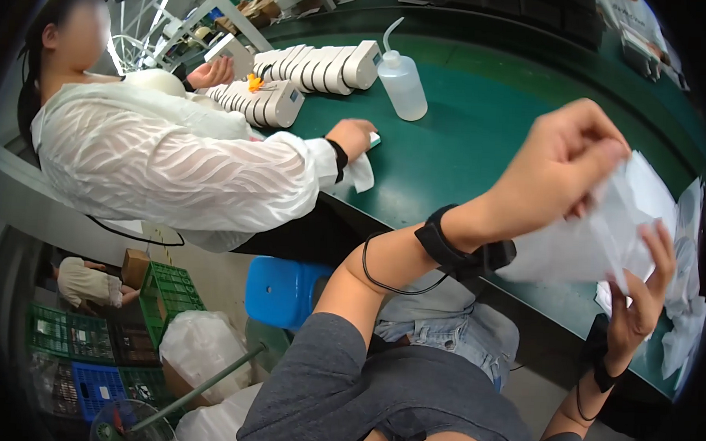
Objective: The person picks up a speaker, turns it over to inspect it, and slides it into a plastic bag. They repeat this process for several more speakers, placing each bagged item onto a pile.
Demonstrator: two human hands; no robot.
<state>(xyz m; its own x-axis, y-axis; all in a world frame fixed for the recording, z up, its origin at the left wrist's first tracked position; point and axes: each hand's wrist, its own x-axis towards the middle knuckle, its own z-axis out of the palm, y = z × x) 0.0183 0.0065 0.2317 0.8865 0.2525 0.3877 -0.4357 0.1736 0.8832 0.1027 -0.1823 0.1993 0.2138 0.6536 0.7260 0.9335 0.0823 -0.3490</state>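
Note:
A thin, translucent white plastic bag (560, 249) hangs between my two hands over the right end of the green table. My left hand (564, 167) is raised higher and pinches the bag's upper edge between thumb and fingers. Lower down and to the right, my right hand (641, 300) has its fingers curled at the bag's other side, gripping it. Whether anything lies inside the bag I cannot make out. Beyond my hands are white sheets or bags (654, 190), partly covered by the one I hold.
Crumpled clear bags (682, 345) lie at the table's right edge. A squeeze bottle (404, 87) stands on the green table (460, 107) near two rows of white devices (320, 67). At left a co-worker (174, 157) wipes with a cloth. A blue stool (279, 290) stands below.

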